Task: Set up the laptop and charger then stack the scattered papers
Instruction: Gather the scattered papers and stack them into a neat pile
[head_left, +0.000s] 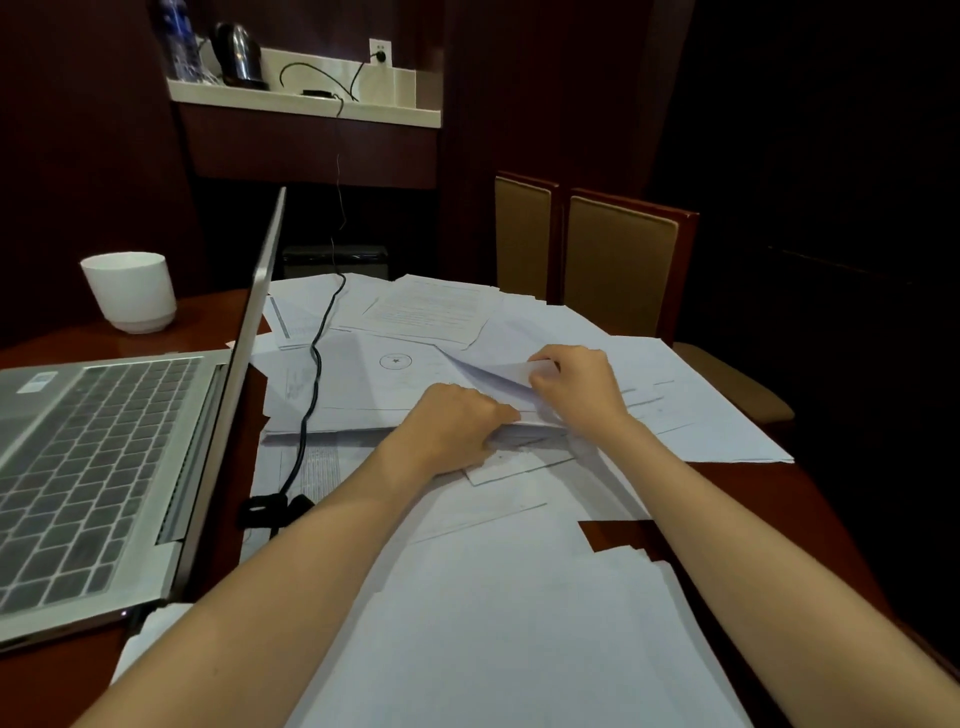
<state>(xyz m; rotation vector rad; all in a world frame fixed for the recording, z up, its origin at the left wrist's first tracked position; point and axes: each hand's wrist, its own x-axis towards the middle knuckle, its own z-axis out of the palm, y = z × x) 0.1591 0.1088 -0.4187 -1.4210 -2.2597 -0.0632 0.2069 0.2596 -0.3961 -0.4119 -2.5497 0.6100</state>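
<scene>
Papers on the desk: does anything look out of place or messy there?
Yes. The papers lie askew and overlapping beside the laptop, with some edges lifted where the left hand and right hand grip them. A black cable runs across several sheets and could snag when they are gathered.

An open laptop (93, 467) is carried by the reddish-brown tabletop (618, 535); a white cup (130, 291) is set behind the laptop, and scattered papers (493, 597) are spread to its right
</scene>
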